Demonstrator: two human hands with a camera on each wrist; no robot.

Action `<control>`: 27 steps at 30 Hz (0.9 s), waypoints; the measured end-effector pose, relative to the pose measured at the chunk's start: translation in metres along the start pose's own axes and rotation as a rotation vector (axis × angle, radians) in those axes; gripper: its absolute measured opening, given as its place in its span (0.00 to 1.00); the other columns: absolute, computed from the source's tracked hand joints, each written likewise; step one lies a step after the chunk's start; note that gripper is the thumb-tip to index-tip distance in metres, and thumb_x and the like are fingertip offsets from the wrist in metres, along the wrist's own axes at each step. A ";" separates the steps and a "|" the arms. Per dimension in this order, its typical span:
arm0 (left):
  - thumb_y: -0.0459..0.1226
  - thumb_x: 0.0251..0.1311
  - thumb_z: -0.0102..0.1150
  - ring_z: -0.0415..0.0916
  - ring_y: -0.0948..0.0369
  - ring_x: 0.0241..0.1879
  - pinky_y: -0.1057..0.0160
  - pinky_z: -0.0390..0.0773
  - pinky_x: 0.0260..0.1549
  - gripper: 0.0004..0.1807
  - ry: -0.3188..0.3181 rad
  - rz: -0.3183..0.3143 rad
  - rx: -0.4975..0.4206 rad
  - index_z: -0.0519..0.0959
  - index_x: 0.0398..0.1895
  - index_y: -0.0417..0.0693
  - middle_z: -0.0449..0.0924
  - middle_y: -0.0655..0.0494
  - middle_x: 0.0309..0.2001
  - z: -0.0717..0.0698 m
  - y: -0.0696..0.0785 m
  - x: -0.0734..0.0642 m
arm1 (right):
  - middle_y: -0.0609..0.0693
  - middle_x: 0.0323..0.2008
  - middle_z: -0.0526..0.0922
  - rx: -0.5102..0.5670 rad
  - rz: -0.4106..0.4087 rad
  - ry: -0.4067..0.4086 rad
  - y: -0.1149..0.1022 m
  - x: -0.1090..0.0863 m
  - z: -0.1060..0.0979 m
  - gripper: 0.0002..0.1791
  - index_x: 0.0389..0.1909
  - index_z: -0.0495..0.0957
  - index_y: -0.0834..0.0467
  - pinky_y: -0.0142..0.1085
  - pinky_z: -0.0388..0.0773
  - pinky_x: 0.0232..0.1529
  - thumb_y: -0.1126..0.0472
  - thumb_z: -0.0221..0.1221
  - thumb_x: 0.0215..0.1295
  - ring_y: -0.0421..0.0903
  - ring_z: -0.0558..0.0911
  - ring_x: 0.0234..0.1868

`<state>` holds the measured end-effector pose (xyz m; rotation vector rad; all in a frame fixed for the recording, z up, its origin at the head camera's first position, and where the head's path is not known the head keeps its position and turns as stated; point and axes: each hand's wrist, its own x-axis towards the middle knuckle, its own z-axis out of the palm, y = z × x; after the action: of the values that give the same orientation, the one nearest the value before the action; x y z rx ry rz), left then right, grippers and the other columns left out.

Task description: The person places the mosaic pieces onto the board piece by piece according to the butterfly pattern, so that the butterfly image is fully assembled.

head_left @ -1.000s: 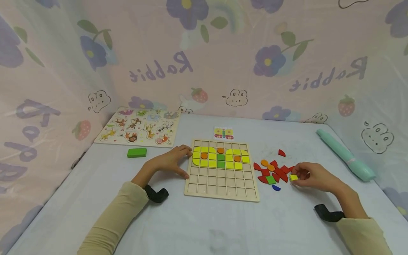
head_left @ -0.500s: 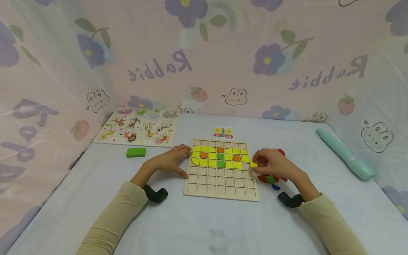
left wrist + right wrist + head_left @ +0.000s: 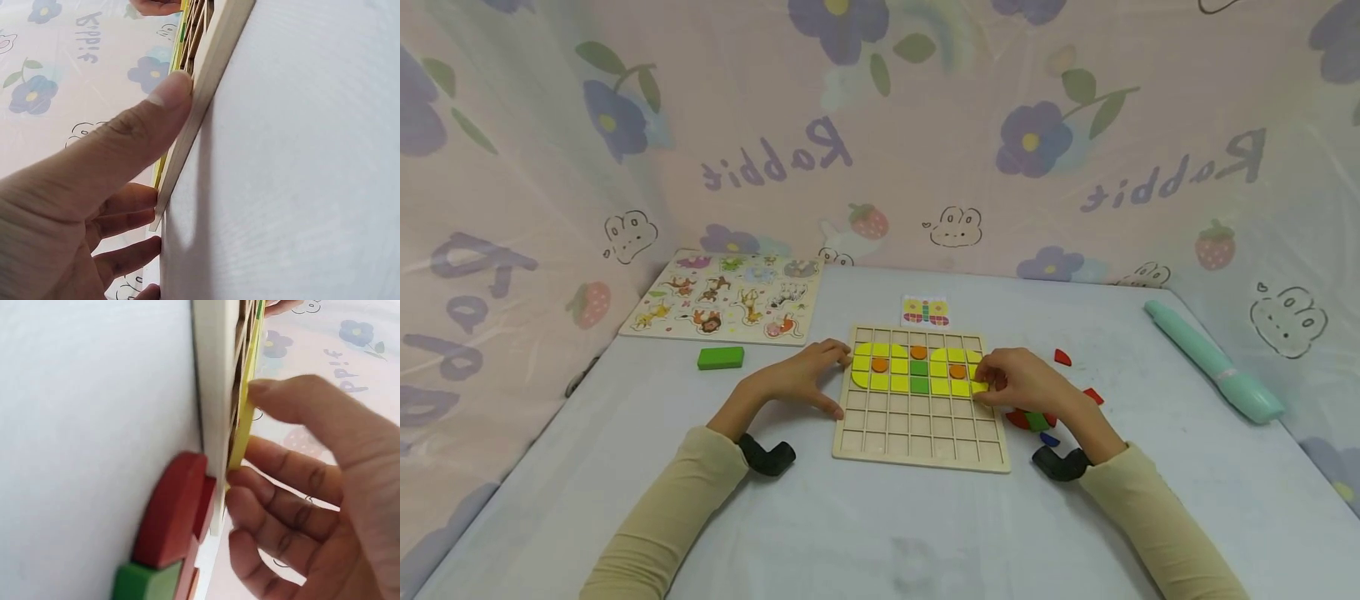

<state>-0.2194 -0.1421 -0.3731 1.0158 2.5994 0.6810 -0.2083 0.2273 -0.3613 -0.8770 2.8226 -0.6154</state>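
A wooden grid board [image 3: 917,427] lies at the middle of the table, its upper rows filled with yellow tiles [image 3: 880,382], green squares [image 3: 919,377] and orange discs [image 3: 918,353]. My left hand [image 3: 797,377] spreads along the board's left side; in the left wrist view the thumb and fingertips touch its edge. At the right side, my right hand [image 3: 1018,379] pinches a yellow tile [image 3: 979,387] over the end of the lowest yellow row. The right wrist view shows thumb and fingers on this yellow piece [image 3: 244,434], close against the grid. Fingers partly cover it.
Red pieces [image 3: 1093,396], a green square [image 3: 1036,420] and a blue half-disc [image 3: 1049,439] lie right of the board, partly under the right hand. A butterfly pattern card [image 3: 925,312], animal puzzle [image 3: 730,297], green block [image 3: 721,358] and mint-coloured tube [image 3: 1213,362] lie around.
The right hand has carried the yellow tile leftward from beside the loose pieces onto the board's right edge. The left hand stays at the board's left side.
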 end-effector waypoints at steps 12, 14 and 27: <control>0.52 0.41 0.73 0.54 0.49 0.66 0.49 0.56 0.65 0.43 0.003 0.014 -0.011 0.67 0.58 0.42 0.59 0.46 0.65 0.000 0.001 0.000 | 0.45 0.32 0.78 0.054 -0.029 -0.025 0.004 -0.003 -0.003 0.13 0.39 0.80 0.58 0.30 0.75 0.32 0.60 0.67 0.54 0.40 0.74 0.30; 0.52 0.41 0.73 0.54 0.50 0.66 0.49 0.56 0.65 0.43 0.004 0.012 -0.008 0.67 0.59 0.42 0.59 0.47 0.65 0.000 0.000 0.001 | 0.46 0.33 0.78 0.061 -0.029 -0.028 0.004 -0.002 -0.003 0.12 0.40 0.80 0.58 0.30 0.75 0.32 0.61 0.66 0.54 0.40 0.74 0.31; 0.51 0.41 0.73 0.55 0.49 0.66 0.49 0.57 0.65 0.42 0.007 0.018 -0.014 0.67 0.58 0.42 0.59 0.46 0.65 0.000 -0.001 0.000 | 0.45 0.34 0.78 0.059 -0.062 -0.029 0.006 -0.002 -0.002 0.12 0.41 0.80 0.58 0.31 0.77 0.33 0.63 0.66 0.54 0.39 0.75 0.31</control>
<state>-0.2196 -0.1430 -0.3739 1.0362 2.5911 0.7072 -0.2098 0.2335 -0.3616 -0.9577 2.7460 -0.6853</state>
